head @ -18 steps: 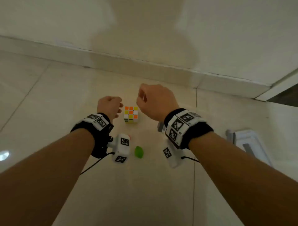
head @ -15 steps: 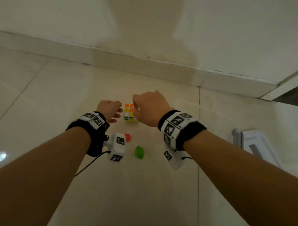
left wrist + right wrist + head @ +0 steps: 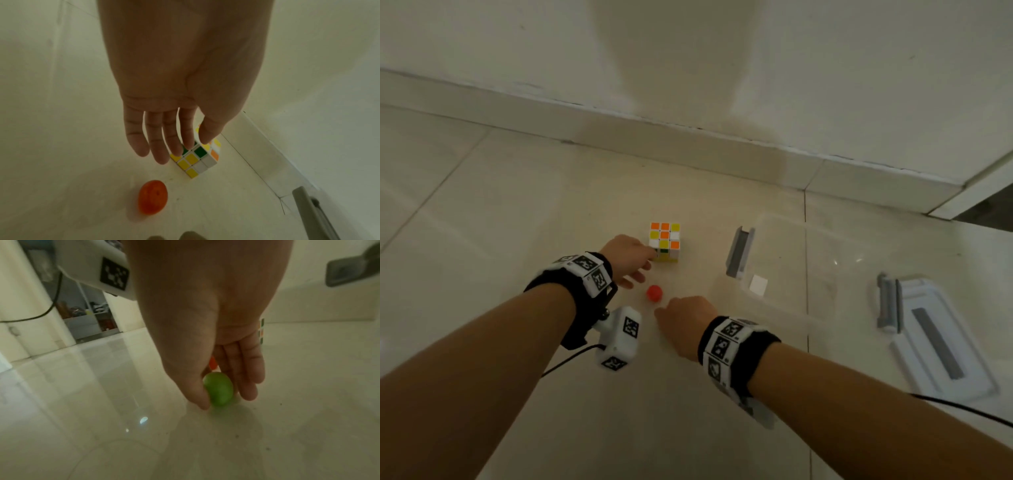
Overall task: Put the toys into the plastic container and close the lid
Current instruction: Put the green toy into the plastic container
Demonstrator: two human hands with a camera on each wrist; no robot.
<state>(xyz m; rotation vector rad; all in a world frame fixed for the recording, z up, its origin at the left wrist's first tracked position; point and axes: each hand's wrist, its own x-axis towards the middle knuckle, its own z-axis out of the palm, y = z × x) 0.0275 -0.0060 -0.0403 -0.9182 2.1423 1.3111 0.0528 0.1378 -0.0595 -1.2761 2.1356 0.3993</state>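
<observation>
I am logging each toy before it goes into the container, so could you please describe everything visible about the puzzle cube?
The puzzle cube is a scrambled three-by-three, apparently glossy plastic, with orange, yellow, white and green stickers on a white body. It sits flat on the tiled floor near the wall, apart from the red ball. The left hand reaches it with straight fingers at its near face; actual contact is unclear.

The cube [image 3: 665,242] is set on the floor [image 3: 517,212], nearest the wall. The small ball [image 3: 654,293] is placed just in front of it. The container [image 3: 822,260] is positioned to the right of both, w/ the lid [image 3: 941,346] laid further right, apart.
</observation>
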